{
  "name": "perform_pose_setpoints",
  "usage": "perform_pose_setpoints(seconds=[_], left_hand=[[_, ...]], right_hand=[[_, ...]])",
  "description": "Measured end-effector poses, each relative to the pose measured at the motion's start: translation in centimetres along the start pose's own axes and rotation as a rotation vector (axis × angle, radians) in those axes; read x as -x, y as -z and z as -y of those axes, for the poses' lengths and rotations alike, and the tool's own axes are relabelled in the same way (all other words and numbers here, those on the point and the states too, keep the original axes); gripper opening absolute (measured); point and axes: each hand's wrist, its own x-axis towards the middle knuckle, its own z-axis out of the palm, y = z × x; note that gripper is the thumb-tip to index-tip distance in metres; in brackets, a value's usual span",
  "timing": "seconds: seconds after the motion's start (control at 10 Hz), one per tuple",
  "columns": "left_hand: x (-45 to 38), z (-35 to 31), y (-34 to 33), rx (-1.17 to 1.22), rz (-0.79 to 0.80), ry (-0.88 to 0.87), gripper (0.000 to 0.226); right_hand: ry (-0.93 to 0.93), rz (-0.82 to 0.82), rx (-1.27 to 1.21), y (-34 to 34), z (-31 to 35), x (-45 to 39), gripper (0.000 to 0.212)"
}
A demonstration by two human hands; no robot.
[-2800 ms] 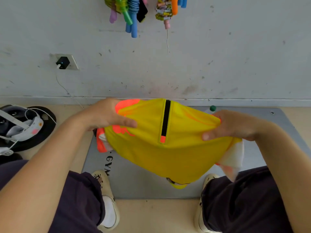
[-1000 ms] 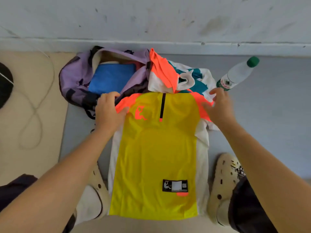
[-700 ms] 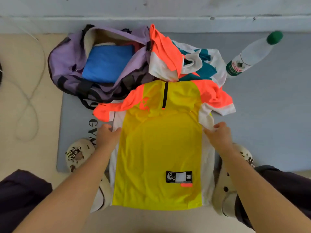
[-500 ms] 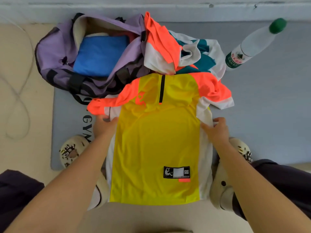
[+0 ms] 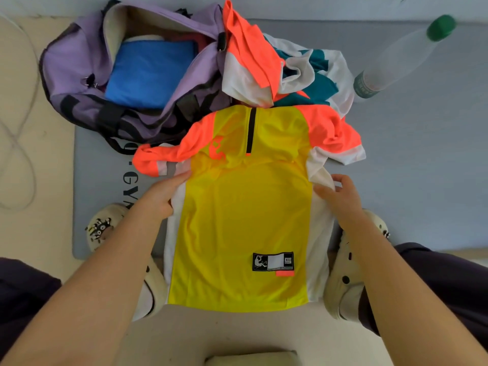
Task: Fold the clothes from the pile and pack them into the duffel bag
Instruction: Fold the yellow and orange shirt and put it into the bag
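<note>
Yellow jersey (image 5: 243, 220) flat on gym mat (image 5: 422, 167), near duffel bag (image 5: 79, 62); left hand (image 5: 161, 194) and right hand (image 5: 340, 196) fingers pinching white side panels; light, limp, slippery; grasp at side seams.

Grey mat (image 5: 422, 159) on beige floor (image 5: 34, 228); white cable (image 5: 18, 143) looped at left; even light.

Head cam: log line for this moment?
stage: folding | yellow jersey flat on grey mat | left hand, right hand at side edges | duffel bag open, blue item inside | pile remains
</note>
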Motion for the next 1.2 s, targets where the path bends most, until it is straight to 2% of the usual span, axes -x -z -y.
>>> perform_pose_setpoints(seconds=[0.1,0.2,0.3,0.4,0.5,0.6,0.7,0.8,0.9,1.0,1.1,1.2], left_hand=[[1.3,0.6,0.7,0.008,-0.018,-0.08,0.019],[2.5,1.9,2.6,0.041,-0.147,-0.241,0.022],[3.5,3.4,4.2,0.048,-0.209,-0.238,0.034],[3.7,4.7,4.1,0.0,-0.189,-0.11,0.039],[4.2,4.5,2.9,0.054,-0.054,-0.06,0.039],[4.3,3.5,2.0,-0.039,-0.08,-0.009,0.047],[3.9,2.6,2.2,-0.129,-0.182,-0.06,0.044],[3.8,1.1,3.1,0.048,-0.162,-0.292,0.023],[3.9,-0.2,3.3,0.234,0.01,-0.317,0.022],[4.5,0.1,1.8,0.039,0.097,-0.157,0.026],[4.4,0.5,1.6,-0.163,0.106,-0.054,0.027],[4.1,1.1,1.7,-0.123,-0.037,-0.123,0.025]], right_hand=[[0.016,-0.063,-0.017,0.6,0.1,0.1,0.017],[-0.046,-0.115,-0.17,1.5,-0.3,0.0,0.043],[-0.142,-0.126,-0.212,2.2,-0.9,0.0,0.062],[-0.197,-0.06,-0.215,2.2,-1.1,0.0,0.053],[-0.198,0.073,-0.151,1.6,-1.0,0.4,0.051],[-0.113,0.138,-0.035,0.9,-0.3,1.1,0.038],[-0.079,0.006,0.004,1.0,0.6,1.3,0.051],[0.02,-0.064,-0.156,2.0,1.5,0.9,0.037],[-0.028,0.053,-0.41,2.8,2.4,0.4,0.017],[-0.123,0.158,-0.198,1.8,2.3,0.2,0.022],[-0.189,0.171,-0.05,0.7,1.5,0.2,0.033],[-0.224,0.063,-0.092,0.7,1.6,0.1,0.045]])
